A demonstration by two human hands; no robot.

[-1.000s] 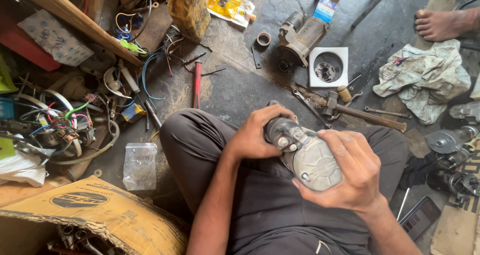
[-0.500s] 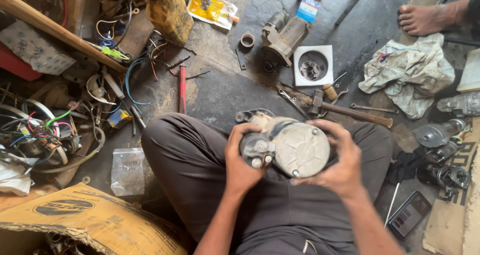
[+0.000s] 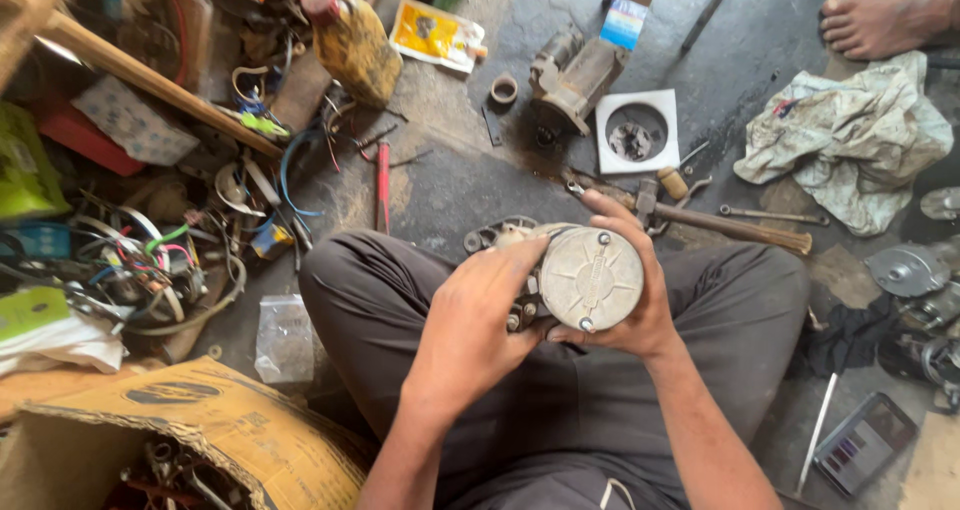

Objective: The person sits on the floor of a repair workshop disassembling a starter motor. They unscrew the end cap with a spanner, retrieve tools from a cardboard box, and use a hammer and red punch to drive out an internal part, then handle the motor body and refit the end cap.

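I hold a grey metal motor housing (image 3: 590, 278) over my lap, its round end cap with two screws turned up toward me. My left hand (image 3: 480, 320) wraps the left side of the housing, over its smaller attached part. My right hand (image 3: 640, 310) cups the right side and underside, fingers curled round the far edge. Both legs in dark trousers (image 3: 370, 310) are folded under it.
On the dark floor ahead lie a hammer (image 3: 720, 220), a red screwdriver (image 3: 382, 185), another motor body (image 3: 572, 75), a white square tray (image 3: 637, 130) and a rag (image 3: 850, 145). Tangled wires (image 3: 150, 260) and a cardboard box (image 3: 170, 440) sit left. Another person's bare foot (image 3: 875, 20) rests top right. A phone (image 3: 865, 442) lies right.
The motor housing has been rotated in my hands, from lying sideways to end cap facing up. My left hand shifted from the top to the left side.
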